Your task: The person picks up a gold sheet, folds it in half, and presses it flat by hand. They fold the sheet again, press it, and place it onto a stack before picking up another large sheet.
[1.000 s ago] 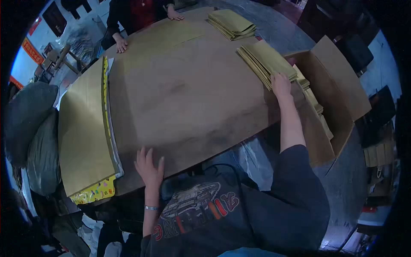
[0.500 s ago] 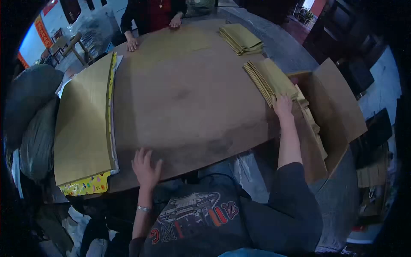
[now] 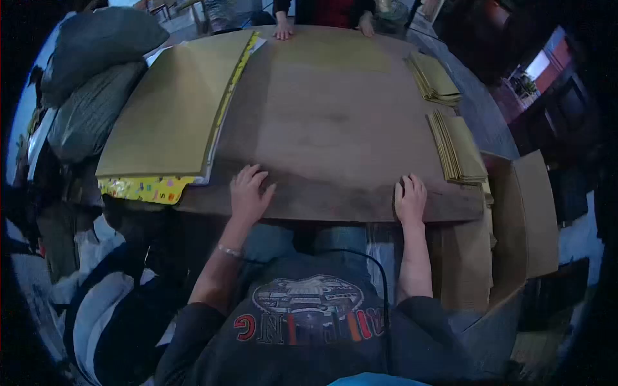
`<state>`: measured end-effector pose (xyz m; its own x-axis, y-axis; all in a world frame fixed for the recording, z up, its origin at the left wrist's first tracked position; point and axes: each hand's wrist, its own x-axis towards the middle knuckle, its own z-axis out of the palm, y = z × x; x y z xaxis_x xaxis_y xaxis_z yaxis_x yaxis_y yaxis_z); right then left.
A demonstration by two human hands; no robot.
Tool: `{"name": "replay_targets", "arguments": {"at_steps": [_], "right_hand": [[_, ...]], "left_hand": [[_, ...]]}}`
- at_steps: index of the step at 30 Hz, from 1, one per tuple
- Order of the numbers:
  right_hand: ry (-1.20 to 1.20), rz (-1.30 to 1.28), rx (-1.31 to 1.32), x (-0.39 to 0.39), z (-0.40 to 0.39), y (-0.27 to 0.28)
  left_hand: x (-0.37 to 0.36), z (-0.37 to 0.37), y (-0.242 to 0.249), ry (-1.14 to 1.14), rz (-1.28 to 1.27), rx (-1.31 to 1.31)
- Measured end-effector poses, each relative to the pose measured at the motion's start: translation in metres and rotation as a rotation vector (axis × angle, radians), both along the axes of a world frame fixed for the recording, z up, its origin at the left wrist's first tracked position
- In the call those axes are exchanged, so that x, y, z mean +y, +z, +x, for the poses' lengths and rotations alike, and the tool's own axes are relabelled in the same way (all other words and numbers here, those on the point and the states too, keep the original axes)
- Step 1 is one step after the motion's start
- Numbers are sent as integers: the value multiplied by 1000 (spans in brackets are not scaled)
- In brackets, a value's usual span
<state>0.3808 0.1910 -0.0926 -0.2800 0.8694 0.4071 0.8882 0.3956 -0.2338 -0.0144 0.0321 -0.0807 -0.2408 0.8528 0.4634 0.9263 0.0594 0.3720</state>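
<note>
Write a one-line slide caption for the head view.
Both hands, left hand and right hand, rest flat on the brown sheet.

sheet stack [image 3: 170, 116] left on table [image 3: 335, 128], folded stacks [image 3: 458, 148] right, box [image 3: 515, 225] beside table

The place looked like a small workshop or packing room, not a home. A wide brown counter [image 3: 335, 128] filled the middle, and on it lay a large pile of yellow sheets [image 3: 167, 122] and two stacks of folded yellow paper pieces [image 3: 458, 149], all of the same kind. An open cardboard box [image 3: 515, 225] stood just beside the counter on the right. Big stuffed sacks [image 3: 90, 71] were piled at the left. Another person's hands [image 3: 283, 29] rested on the far edge of the counter, so more than one person worked there
</note>
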Motion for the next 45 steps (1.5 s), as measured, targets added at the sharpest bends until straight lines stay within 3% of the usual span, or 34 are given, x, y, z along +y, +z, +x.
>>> {"name": "replay_targets", "arguments": {"at_steps": [3,11,22,27,30,31,33,34,36,38,39,41,45], "right_hand": [[-7,-140,-122,-19,-24,6],[211,-199,-354,-78,-99,13],[221,-392,-400,-73,-103,24],[224,-359,-419,-72,-102,21],[226,-362,-403,-69,-101,19],[231,-365,-406,-69,-99,18],[236,-350,-420,-67,-98,16],[246,-352,-423,-65,-102,18],[295,-338,-372,-61,-111,22],[401,-303,-345,-48,-125,23],[438,-288,-332,-45,-135,24],[559,-262,-294,-38,-155,24],[872,-238,-354,-8,-225,41]], "left_hand": [[0,2,0,21,10,-7],[0,-2,-12,49,17,-50],[-1,0,-15,93,56,-42],[-3,-4,-13,73,22,-109],[-24,2,-11,33,158,-234],[-42,6,-13,27,432,-311],[-112,5,19,265,404,-110],[-141,-9,9,392,449,-95],[-194,-30,-4,784,207,5],[-235,-60,-29,1031,21,126],[-251,-76,-52,1110,-34,94],[-260,-91,-62,1346,-209,-277],[-230,-97,-36,1533,-386,-368]]}}
